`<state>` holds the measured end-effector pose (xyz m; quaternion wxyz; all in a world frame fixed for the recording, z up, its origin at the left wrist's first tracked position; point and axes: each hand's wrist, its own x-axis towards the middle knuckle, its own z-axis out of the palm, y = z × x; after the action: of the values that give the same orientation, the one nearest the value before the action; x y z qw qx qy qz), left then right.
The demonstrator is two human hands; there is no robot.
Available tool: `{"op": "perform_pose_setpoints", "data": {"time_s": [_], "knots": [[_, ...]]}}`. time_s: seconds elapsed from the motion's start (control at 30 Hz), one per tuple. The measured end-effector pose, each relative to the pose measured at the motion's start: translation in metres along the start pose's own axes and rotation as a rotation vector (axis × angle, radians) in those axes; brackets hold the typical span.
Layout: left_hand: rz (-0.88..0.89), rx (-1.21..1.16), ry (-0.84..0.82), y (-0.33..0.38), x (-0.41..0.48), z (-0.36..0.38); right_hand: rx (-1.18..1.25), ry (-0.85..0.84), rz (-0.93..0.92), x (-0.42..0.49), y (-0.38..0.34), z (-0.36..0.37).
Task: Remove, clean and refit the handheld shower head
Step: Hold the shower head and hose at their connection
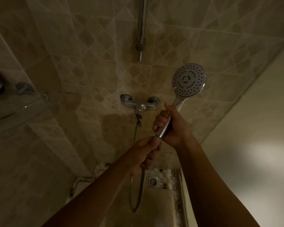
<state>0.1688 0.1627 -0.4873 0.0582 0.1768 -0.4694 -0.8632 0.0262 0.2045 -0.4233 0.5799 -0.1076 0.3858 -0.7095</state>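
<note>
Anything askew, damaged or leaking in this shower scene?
Nothing stands out. The right hand holds the shower head by its handle, the left hand grips the hose at the joint, and the mixer tap sits level.

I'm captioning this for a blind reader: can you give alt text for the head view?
Two bare hands work on a shower head: the right hand grips its handle, the left hand holds the hose joint below. Behind, a tiled wall carries the tap.
</note>
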Motion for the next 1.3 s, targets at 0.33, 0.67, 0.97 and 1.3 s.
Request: {"op": "perform_pose_setpoints", "data": {"time_s": [0.33, 0.67, 0.97, 1.3], "knots": [[0.459, 1.087, 0.690, -0.011, 0.007, 0.009, -0.069, 0.558, -0.154, 0.004, 0.019, 0.016], [0.258, 0.399, 0.232, 0.005, 0.006, 0.013, -0.052, 0.331, -0.176, 0.001, 0.000, 0.016], [-0.132, -0.258, -0.366, 0.002, -0.010, 0.002, 0.255, -0.411, 0.052, -0.001, -0.020, 0.013], [0.216, 0.215, 0.117, 0.005, -0.001, -0.012, -0.156, -0.100, -0.154, 0.005, -0.020, 0.013]]}}
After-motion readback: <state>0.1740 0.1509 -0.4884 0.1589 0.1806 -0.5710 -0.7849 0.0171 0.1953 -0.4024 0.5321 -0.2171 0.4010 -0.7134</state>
